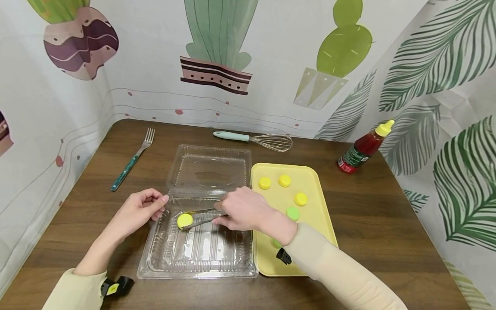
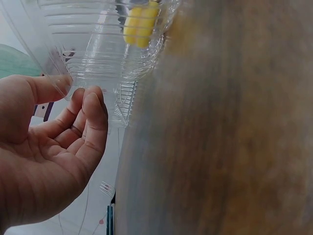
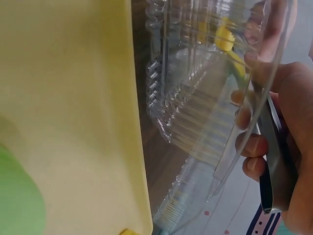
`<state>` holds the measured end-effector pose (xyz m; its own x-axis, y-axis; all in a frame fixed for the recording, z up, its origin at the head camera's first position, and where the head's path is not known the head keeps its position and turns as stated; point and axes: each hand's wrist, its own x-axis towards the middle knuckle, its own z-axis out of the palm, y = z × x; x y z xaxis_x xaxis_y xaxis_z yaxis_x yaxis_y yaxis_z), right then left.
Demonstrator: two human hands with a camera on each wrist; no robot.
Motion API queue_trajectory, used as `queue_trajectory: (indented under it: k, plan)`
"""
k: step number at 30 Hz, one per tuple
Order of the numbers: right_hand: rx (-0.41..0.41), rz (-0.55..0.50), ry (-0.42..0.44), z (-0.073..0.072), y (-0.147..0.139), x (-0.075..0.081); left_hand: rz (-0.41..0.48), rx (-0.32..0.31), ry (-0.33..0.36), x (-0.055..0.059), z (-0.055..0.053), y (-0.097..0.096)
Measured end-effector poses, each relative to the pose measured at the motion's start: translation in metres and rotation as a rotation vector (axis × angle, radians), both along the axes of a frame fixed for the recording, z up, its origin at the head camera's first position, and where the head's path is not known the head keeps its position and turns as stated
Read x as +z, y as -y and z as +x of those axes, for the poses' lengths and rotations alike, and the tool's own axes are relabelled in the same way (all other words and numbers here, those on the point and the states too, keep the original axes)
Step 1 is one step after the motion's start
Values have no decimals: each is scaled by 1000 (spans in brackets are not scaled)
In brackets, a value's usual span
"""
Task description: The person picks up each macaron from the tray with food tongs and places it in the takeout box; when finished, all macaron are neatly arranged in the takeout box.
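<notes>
My right hand [image 1: 248, 209] grips a pair of metal tongs [image 3: 276, 161] over the clear hinged plastic container [image 1: 197, 272]. The tongs' ends lie on either side of a small yellow disc [image 1: 184, 221] in the left part of the container's base. Through the ribbed wall, the left wrist view shows the yellow disc blurred, so contact with the container floor is hard to tell. At the container's left edge, near the hinge, my left hand [image 1: 139, 209] pinches the rim between thumb and fingers. The container's lid [image 1: 209, 165] lies folded back behind the base.
Right of the container, a yellow tray [image 1: 319, 215] bears several yellow discs [image 1: 300, 199] and green discs [image 1: 292, 213], partly under my right forearm. Farther back lie a fork [image 1: 133, 159] and a whisk [image 1: 252, 138]. A red sauce bottle [image 1: 364, 148] stands at the back right.
</notes>
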<state>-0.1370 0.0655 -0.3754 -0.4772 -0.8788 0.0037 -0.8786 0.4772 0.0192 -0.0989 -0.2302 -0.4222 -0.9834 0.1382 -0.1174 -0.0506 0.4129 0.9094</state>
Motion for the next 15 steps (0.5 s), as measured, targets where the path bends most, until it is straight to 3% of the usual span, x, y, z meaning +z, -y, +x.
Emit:
queue_trajectory:
  k: [15]
  plan:
    - [-19, 14, -3, 1, 2, -3, -8, 5, 2, 1, 0, 0]
